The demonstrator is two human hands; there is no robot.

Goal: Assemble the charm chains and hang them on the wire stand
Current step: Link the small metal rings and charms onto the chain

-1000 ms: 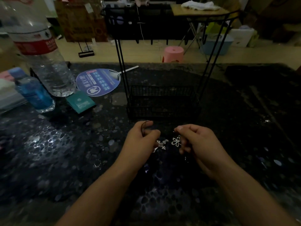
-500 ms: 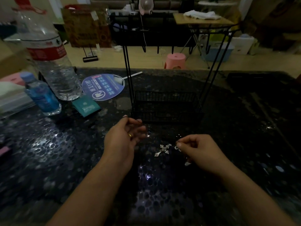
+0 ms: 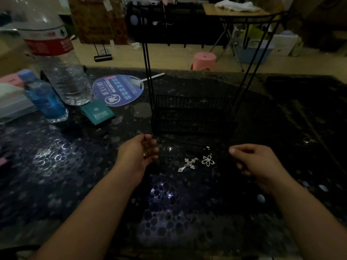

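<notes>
Two silver charms lie on the dark table between my hands: a cross charm [image 3: 188,164] and a flower charm [image 3: 208,160]. My left hand [image 3: 139,154] is to their left, its fingers curled around a thin black cord [image 3: 144,134] that loops over its fingertips. The cord runs faintly toward a small silver clasp [image 3: 207,147] above the flower. My right hand [image 3: 253,162] is to the right of the charms, thumb and fingers pinched together, apparently on the cord's other end. Just behind my hands stands the black wire stand [image 3: 148,72] with its basket base [image 3: 189,117].
A large water bottle [image 3: 58,68], a small blue bottle [image 3: 45,98], a teal packet [image 3: 97,112] and a round blue fan [image 3: 118,90] sit at the back left. The table's far edge is behind the stand; a pink stool [image 3: 204,61] stands on the floor beyond.
My hands have drawn apart to either side. The flower charm has left my right hand's fingers and lies on the table beside the cross.
</notes>
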